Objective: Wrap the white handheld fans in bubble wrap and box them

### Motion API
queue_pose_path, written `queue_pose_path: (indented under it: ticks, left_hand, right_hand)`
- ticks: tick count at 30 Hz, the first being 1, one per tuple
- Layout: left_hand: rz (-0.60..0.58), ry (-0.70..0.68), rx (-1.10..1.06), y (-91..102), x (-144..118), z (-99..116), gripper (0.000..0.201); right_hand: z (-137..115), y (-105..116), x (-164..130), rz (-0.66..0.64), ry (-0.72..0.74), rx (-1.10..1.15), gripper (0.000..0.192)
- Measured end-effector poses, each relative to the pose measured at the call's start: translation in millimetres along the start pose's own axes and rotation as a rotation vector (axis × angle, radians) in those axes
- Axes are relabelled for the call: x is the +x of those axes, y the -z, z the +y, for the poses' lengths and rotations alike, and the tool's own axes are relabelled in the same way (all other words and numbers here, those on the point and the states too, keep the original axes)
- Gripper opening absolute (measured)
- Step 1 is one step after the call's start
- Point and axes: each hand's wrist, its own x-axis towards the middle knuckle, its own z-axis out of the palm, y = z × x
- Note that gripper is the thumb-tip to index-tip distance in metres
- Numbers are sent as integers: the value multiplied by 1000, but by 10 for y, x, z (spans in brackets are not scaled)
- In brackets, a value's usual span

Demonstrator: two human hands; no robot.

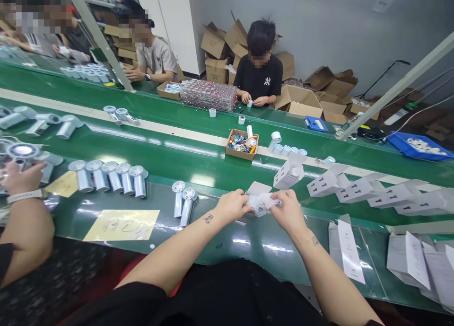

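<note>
In front of me, a crumpled translucent plastic bag (pixel 261 205) is pinched between both hands. My left hand (pixel 232 206) is closed on its left side, and my right hand (pixel 289 211) grips the right side. A white carton flap (pixel 258 188) stands up just behind the bag; the rest of that carton is mostly hidden. What the bag contains cannot be made out. To the left of my left forearm, two silvery handheld fans (pixel 187 205) lie on the green work surface (pixel 213 243).
White cartons (pixel 322 184) line the belt (pixel 209 172) at right, and flattened-looking cartons (pixel 345 248) lie nearer. Several fans (pixel 120 177) and a yellow paper (pixel 122 225) are at left. A co-worker's hand (pixel 23 177) holds a fan. A parts box (pixel 242 145) sits ahead; another person (pixel 260 70) works opposite.
</note>
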Motion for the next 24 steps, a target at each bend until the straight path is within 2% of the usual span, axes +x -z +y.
queue_pose_path:
  ticks: [3,5,7,10,12,13,15,17,18,20,21,24]
  left_hand:
    - [-53,-76,109,62,-6,123,26]
    - [-110,-148,156,86,-17,164,24]
    - [-130,-167,202,89,-53,157,26]
    - [-58,-137,176,36,-148,102,34]
    - [-15,-91,195,-45,-197,88,38]
    - [-4,-48,227,-96,-207,96,36]
    - [15,48,272,-200,-185,140,27]
    - [40,101,245,-276,-116,206,21]
    - [53,115,221,-291,-72,239,20]
    - [80,137,167,-272,1,298,20]
    - [104,139,128,-244,14,322,20]
    - [274,112,-69,-199,-119,384,36]
  right_hand:
    - [-22,-29,17,-49,9,-95,13]
    - [-146,-33,16,-144,103,-247,18]
    - [-243,39,13,-272,228,-329,34]
    - [-100,240,-1,-377,411,-167,60]
    - [182,284,-18,-307,446,44,60]
    - [336,239,-23,-249,410,144,63]
    - [583,9,-7,-197,279,311,94]
    - [681,-332,59,-299,211,470,124]
    - [676,-496,111,-366,200,563,128]
    - [621,-713,245,-430,183,740,118]
    - [602,-741,325,-410,166,799,110]
    - [686,-554,641,-243,141,773,90]
